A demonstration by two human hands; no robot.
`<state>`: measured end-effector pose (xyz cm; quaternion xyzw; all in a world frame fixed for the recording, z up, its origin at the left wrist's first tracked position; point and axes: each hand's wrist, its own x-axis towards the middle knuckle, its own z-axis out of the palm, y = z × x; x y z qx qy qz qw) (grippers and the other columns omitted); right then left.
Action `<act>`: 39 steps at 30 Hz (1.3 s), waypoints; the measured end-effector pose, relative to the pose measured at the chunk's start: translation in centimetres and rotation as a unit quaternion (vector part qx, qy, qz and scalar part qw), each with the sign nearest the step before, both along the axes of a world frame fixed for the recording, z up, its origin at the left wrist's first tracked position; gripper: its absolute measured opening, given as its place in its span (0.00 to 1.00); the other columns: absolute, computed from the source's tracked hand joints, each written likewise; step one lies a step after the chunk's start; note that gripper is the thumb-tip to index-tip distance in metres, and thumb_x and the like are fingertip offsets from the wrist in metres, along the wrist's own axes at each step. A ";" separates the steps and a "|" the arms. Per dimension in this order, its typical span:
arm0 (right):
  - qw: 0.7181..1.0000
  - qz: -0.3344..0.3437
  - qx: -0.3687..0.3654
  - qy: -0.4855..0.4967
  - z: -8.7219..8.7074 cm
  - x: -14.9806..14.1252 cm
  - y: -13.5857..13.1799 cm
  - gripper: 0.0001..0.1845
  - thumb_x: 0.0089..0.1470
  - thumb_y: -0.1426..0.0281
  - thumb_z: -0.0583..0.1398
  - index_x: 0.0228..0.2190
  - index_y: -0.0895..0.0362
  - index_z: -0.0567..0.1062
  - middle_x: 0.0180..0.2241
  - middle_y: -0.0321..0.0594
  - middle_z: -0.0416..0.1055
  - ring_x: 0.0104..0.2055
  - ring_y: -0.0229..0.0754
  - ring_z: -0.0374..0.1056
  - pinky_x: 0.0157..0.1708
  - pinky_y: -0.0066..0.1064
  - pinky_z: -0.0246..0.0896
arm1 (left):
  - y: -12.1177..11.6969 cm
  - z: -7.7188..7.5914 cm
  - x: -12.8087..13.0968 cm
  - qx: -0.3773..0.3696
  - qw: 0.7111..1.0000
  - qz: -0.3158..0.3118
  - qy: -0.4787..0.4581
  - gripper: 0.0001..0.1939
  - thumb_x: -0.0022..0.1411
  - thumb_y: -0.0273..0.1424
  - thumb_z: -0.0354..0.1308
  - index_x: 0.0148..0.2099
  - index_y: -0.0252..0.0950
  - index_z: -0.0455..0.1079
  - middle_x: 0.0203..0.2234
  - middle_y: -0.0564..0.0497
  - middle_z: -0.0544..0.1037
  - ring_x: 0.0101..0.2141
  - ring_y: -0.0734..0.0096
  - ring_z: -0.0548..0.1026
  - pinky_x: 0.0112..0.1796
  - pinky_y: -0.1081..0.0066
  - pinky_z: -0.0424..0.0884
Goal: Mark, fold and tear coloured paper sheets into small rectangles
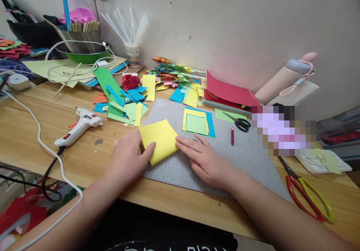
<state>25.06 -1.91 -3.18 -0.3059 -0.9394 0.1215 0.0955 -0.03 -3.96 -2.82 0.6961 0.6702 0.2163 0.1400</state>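
A folded piece of yellow paper is held at an angle over the left part of the grey cutting mat. My left hand grips its left side, thumb on the top face and the other fingers partly hidden behind it. At the paper's right corner, the outstretched fingertips of my right hand touch the edge, and the thumb lies apart from it. Beyond the right hand, stacked yellow, blue and green paper squares rest on the mat.
Left of the mat lies a white glue gun with its cord. Coloured paper strips are heaped behind. Black-handled scissors and a short red pencil lie on the right, with larger red-and-yellow-handled scissors near the table's edge.
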 end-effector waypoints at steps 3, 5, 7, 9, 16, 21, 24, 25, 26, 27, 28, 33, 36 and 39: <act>1.000 -0.003 -0.026 -0.002 -0.1 -0.1 0.0 0.36 0.55 0.79 0.48 0.63 0.51 0.50 0.65 0.41 0.50 0.66 0.43 0.48 0.63 0.55 0.37 | -0.3 0.2 0.6 0.145 0.987 0.035 0.052 0.28 0.61 0.39 0.53 0.60 0.32 0.57 0.53 0.35 0.66 0.54 0.46 0.64 0.50 0.48 0.60; 0.999 -0.007 -0.035 -0.001 -0.1 -0.2 -0.1 0.35 0.56 0.79 0.49 0.63 0.52 0.51 0.65 0.42 0.52 0.65 0.44 0.49 0.63 0.56 0.38 | -0.6 0.4 1.0 0.176 0.980 -0.055 0.072 0.25 0.63 0.36 0.52 0.61 0.38 0.56 0.57 0.41 0.65 0.57 0.51 0.61 0.55 0.51 0.55; 0.999 -0.011 -0.044 0.010 -0.2 -0.2 -0.1 0.34 0.56 0.79 0.49 0.63 0.51 0.51 0.64 0.42 0.54 0.65 0.45 0.50 0.63 0.56 0.38 | -0.9 0.6 1.5 0.155 0.966 -0.181 0.098 0.18 0.65 0.35 0.51 0.56 0.45 0.62 0.53 0.49 0.71 0.57 0.57 0.63 0.57 0.53 0.50; 0.997 -0.018 -0.059 0.042 -0.4 -0.1 0.0 0.35 0.56 0.79 0.49 0.63 0.51 0.51 0.63 0.42 0.55 0.64 0.45 0.50 0.63 0.56 0.39 | -1.0 0.7 1.8 0.134 0.952 -0.251 0.113 0.14 0.66 0.33 0.50 0.53 0.46 0.66 0.50 0.54 0.75 0.56 0.61 0.65 0.58 0.54 0.45; 0.935 -0.114 -0.243 0.234 -0.9 0.3 -0.6 0.32 0.58 0.80 0.46 0.62 0.49 0.52 0.60 0.43 0.61 0.57 0.41 0.64 0.58 0.47 0.57 | 0.1 0.4 -0.4 0.105 0.942 -0.297 0.111 0.17 0.67 0.29 0.49 0.54 0.52 0.67 0.52 0.59 0.74 0.57 0.64 0.66 0.59 0.54 0.41; 0.941 -0.090 -0.223 0.237 -1.0 0.0 -1.0 0.31 0.57 0.80 0.47 0.60 0.52 0.57 0.57 0.42 0.66 0.56 0.40 0.65 0.57 0.43 0.59 | -0.2 0.1 -2.0 0.110 0.929 -0.324 0.141 0.26 0.61 0.19 0.46 0.57 0.48 0.64 0.55 0.58 0.71 0.58 0.67 0.64 0.61 0.56 0.34; 0.973 -0.082 -0.126 0.174 -1.1 -0.3 -0.6 0.29 0.56 0.80 0.49 0.59 0.56 0.61 0.60 0.43 0.61 0.63 0.41 0.55 0.61 0.44 0.52 | -0.6 -0.3 -1.8 0.126 0.933 -0.304 0.147 0.28 0.61 0.18 0.44 0.59 0.46 0.62 0.56 0.56 0.70 0.58 0.69 0.65 0.61 0.59 0.31; 0.980 -0.075 -0.109 0.150 -1.1 -0.4 -0.4 0.29 0.55 0.80 0.49 0.59 0.57 0.61 0.61 0.43 0.59 0.63 0.41 0.53 0.62 0.44 0.50 | -0.7 -0.5 -1.6 0.127 0.933 -0.302 0.149 0.27 0.62 0.19 0.43 0.60 0.46 0.62 0.57 0.56 0.69 0.58 0.69 0.65 0.61 0.59 0.31; 0.985 -0.066 -0.099 0.125 -1.1 -0.5 -0.3 0.29 0.55 0.80 0.49 0.59 0.58 0.61 0.62 0.43 0.58 0.64 0.42 0.52 0.63 0.45 0.49 | -0.6 -0.6 -1.5 0.125 0.933 -0.300 0.152 0.27 0.63 0.20 0.43 0.60 0.47 0.61 0.58 0.56 0.68 0.58 0.70 0.65 0.62 0.58 0.32; 0.988 -0.059 -0.093 0.104 -1.1 -0.6 -0.2 0.29 0.55 0.80 0.49 0.59 0.58 0.62 0.62 0.44 0.57 0.64 0.42 0.51 0.63 0.45 0.48 | -0.6 -0.8 -1.4 0.119 0.934 -0.300 0.155 0.26 0.65 0.21 0.43 0.61 0.47 0.59 0.58 0.55 0.67 0.58 0.69 0.64 0.62 0.58 0.34; 0.991 -0.055 -0.090 0.087 -1.0 -0.7 -0.2 0.29 0.56 0.79 0.49 0.58 0.58 0.62 0.62 0.44 0.57 0.64 0.42 0.51 0.63 0.47 0.46 | -0.4 -0.9 -1.3 0.113 0.933 -0.302 0.160 0.25 0.66 0.23 0.43 0.62 0.46 0.58 0.59 0.54 0.66 0.59 0.68 0.64 0.62 0.56 0.36; 0.983 -0.072 -0.114 0.128 -1.2 -0.7 -0.2 0.26 0.58 0.77 0.50 0.58 0.55 0.62 0.62 0.42 0.58 0.64 0.41 0.52 0.64 0.46 0.46 | 0.2 -0.9 -1.1 0.139 0.925 -0.304 0.181 0.21 0.65 0.25 0.48 0.60 0.41 0.61 0.56 0.47 0.70 0.55 0.63 0.68 0.59 0.52 0.48; 0.948 -0.131 -0.140 0.253 -1.3 -0.5 -0.3 0.25 0.60 0.75 0.51 0.58 0.49 0.62 0.61 0.39 0.58 0.63 0.41 0.52 0.63 0.44 0.49 | 0.1 -0.2 -0.9 0.207 0.930 -0.283 0.114 0.20 0.63 0.24 0.52 0.56 0.41 0.65 0.50 0.48 0.76 0.50 0.63 0.73 0.56 0.54 0.56; 0.888 -0.176 -0.178 0.386 -1.2 -0.5 -0.4 0.27 0.60 0.71 0.55 0.59 0.43 0.57 0.62 0.38 0.55 0.64 0.43 0.51 0.63 0.45 0.48 | -0.5 0.8 0.0 0.230 0.956 -0.155 -0.100 0.19 0.60 0.25 0.57 0.53 0.44 0.67 0.46 0.52 0.77 0.46 0.65 0.75 0.54 0.56 0.62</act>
